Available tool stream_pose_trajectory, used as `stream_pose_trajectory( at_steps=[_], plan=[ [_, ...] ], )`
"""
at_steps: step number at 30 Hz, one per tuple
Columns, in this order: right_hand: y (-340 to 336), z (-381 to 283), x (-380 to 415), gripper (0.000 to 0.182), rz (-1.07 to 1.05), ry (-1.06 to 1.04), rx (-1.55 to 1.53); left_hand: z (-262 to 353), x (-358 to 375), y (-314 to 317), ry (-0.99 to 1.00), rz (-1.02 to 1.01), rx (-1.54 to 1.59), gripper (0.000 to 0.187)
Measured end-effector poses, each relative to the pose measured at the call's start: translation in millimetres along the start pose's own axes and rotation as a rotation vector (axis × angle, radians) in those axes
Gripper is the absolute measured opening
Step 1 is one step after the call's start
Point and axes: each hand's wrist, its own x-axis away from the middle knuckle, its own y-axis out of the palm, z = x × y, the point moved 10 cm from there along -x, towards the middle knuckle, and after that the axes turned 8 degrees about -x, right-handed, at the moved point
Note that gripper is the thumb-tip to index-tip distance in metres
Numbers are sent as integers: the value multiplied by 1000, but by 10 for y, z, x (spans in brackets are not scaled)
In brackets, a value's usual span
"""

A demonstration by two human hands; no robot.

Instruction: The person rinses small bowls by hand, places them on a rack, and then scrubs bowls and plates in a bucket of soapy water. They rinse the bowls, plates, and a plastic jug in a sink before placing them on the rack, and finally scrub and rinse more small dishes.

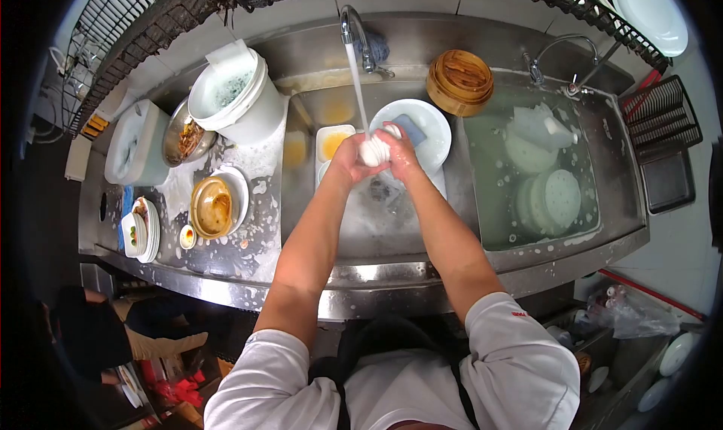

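Both my hands close around a small stack of white dishes (pixel 374 152) above the middle sink. My left hand (pixel 349 159) wraps its left side, and my right hand (pixel 401 153) grips its right side. Water runs from the tap (pixel 348 27) down beside the dishes. Behind my right hand, a large white bowl (pixel 435 135) has a blue-grey sponge (pixel 411 129) in it. Left of my left hand stands a white square dish (pixel 330 136) with yellow liquid.
A bamboo steamer (pixel 461 80) sits at the sink's back edge. The right sink (pixel 493 230) holds dishes under cloudy water. On the left counter are a white bucket (pixel 256 114), a brown pot (pixel 202 211) and stacked plates (pixel 153 234). Another person (pixel 94 328) is at lower left.
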Motion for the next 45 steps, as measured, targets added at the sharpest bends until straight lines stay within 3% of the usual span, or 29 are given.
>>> stream_pose_trajectory(
  at_steps=[3, 6, 10, 16, 22, 30, 34, 37, 39, 40, 41, 43, 45],
  plan=[
    [-85, -47, -60, 54, 27, -16, -255, 120, -64, 24, -4, -25, -28, 33],
    [-56, -110, -126, 57, 8, -27, -232, 131, -87, 77, -45, 51, -94, 35],
    [-93, -119, -122, 53, 96, 22, -264, 111, -217, 18, -99, 1, -41, 37],
    [-40, -135, -93, 61, 75, -135, -119, 80, -128, 24, -170, -44, -52, 37],
    [-99, 16, -103, 50, 74, -94, -299, 132, -8, -41, -155, -117, -117, 39],
    [-43, -22, -6, 50, 100, -123, -105, 65, 49, -82, -208, -109, -93, 34],
    [122, -166, 61, 44, -13, -198, -17, 13, -21, -62, -65, -23, -64, 31],
    [225, -171, 201, 42, -226, 15, -355, -97, 2, -37, 12, -99, -21, 29],
    [117, -9, 338, 45, -134, 156, -266, -212, 20, 57, 70, -201, -6, 28],
    [62, 109, 465, 46, -116, 270, -249, -290, 75, 115, 80, -150, 40, 34],
    [-25, 182, 618, 47, -97, 376, -228, -321, 104, 181, 185, -117, -87, 38],
    [-72, 87, 897, 49, -294, 377, -452, -333, 108, 365, 419, -64, -335, 47],
    [-318, -67, 1089, 48, -306, 291, -497, -384, 169, 495, 428, 23, -682, 65]
  ],
)
